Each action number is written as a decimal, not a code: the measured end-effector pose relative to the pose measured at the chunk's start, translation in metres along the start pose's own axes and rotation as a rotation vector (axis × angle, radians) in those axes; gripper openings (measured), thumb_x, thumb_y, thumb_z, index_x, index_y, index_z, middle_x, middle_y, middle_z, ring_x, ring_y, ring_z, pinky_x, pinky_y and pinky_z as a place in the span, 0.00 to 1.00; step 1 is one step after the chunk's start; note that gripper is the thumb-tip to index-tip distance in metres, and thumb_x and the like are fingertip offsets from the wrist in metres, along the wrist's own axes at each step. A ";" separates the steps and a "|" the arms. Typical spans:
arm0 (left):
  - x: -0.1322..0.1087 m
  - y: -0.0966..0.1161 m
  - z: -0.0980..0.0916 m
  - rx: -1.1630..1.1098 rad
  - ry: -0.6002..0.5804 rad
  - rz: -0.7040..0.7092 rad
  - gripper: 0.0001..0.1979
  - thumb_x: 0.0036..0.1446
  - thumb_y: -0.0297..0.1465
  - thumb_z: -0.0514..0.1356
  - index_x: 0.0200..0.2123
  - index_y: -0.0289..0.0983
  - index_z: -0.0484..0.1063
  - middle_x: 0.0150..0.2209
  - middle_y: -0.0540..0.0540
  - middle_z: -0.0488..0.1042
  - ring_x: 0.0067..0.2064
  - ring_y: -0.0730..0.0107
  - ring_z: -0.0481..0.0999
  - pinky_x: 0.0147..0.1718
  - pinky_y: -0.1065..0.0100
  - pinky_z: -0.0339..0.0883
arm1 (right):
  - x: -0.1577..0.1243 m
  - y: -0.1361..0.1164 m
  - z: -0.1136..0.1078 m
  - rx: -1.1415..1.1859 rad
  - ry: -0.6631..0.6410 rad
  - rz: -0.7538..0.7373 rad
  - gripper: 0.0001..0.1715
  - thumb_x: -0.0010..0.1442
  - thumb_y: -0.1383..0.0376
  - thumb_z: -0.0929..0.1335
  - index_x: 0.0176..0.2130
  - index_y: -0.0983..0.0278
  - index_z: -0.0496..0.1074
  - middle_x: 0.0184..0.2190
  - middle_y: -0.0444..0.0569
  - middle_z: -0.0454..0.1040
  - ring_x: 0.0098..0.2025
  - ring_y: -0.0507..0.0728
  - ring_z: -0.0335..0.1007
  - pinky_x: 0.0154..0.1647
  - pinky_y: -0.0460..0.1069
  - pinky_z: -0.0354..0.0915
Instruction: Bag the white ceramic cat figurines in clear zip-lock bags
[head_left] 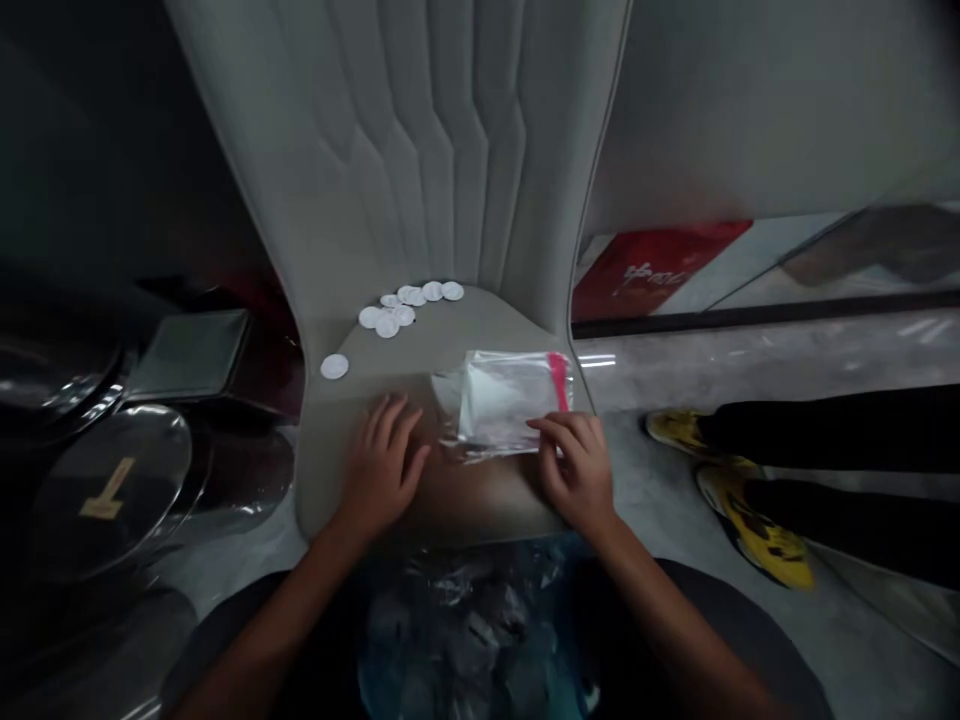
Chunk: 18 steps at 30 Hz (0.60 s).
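On the chair seat [457, 335], the packet of clear plastic bags [504, 402] lies flat between our two hands, perhaps to be easily reached by both, and the white round pieces [387, 326] are near the backrest [442, 130] and at the left side, probably for leaving the front part as working place. Our left hand [384, 462] is spread just beside the packet, while our right hand [577, 468] is loosely curled at its near right corner, and we cannot tell if the fingertips pinch the plastic. The packet's long axis runs across the seat, with its pink strip [558, 382] towards our right.
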<state>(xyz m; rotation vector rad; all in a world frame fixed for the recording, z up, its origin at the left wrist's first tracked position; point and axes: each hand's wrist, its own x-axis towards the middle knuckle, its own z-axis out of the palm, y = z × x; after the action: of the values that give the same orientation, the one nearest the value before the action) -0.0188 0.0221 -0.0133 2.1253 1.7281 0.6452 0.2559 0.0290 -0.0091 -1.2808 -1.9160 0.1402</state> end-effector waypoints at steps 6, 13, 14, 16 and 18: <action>0.017 -0.007 0.016 0.100 -0.101 -0.086 0.25 0.65 0.37 0.54 0.65 0.47 0.66 0.69 0.43 0.62 0.73 0.49 0.55 0.71 0.42 0.44 | -0.015 0.018 0.002 -0.136 -0.022 0.300 0.19 0.66 0.67 0.63 0.54 0.56 0.71 0.45 0.54 0.73 0.49 0.64 0.70 0.49 0.62 0.69; 0.045 0.051 -0.061 -0.064 -0.410 -0.281 0.26 0.64 0.33 0.52 0.64 0.39 0.69 0.70 0.36 0.61 0.73 0.48 0.54 0.70 0.40 0.48 | 0.023 -0.050 -0.015 -0.256 0.118 0.531 0.18 0.67 0.58 0.59 0.49 0.61 0.71 0.44 0.59 0.74 0.48 0.65 0.75 0.47 0.65 0.74; 0.047 0.070 -0.095 -0.137 -0.456 -0.341 0.26 0.63 0.32 0.51 0.64 0.39 0.69 0.68 0.36 0.63 0.72 0.50 0.58 0.69 0.42 0.52 | 0.044 -0.076 -0.037 -0.204 0.141 0.538 0.18 0.67 0.59 0.58 0.49 0.60 0.71 0.43 0.58 0.75 0.46 0.64 0.76 0.45 0.64 0.75; 0.044 0.113 -0.183 -0.297 -0.391 -0.439 0.28 0.65 0.31 0.47 0.66 0.42 0.65 0.67 0.39 0.67 0.69 0.57 0.65 0.67 0.48 0.60 | 0.094 -0.137 -0.102 -0.011 0.102 0.477 0.17 0.67 0.62 0.59 0.52 0.55 0.71 0.42 0.54 0.78 0.43 0.63 0.79 0.41 0.62 0.78; 0.030 0.156 -0.283 -0.438 -0.210 -0.303 0.29 0.67 0.37 0.46 0.70 0.52 0.57 0.71 0.49 0.59 0.72 0.64 0.59 0.69 0.53 0.59 | 0.144 -0.205 -0.189 0.116 0.012 0.335 0.22 0.66 0.65 0.62 0.55 0.46 0.71 0.43 0.50 0.80 0.43 0.63 0.81 0.39 0.60 0.79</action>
<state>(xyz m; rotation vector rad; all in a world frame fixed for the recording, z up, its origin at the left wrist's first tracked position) -0.0356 0.0094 0.3105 1.5394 1.5759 0.6194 0.2105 -0.0136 0.2985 -1.5092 -1.6443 0.4076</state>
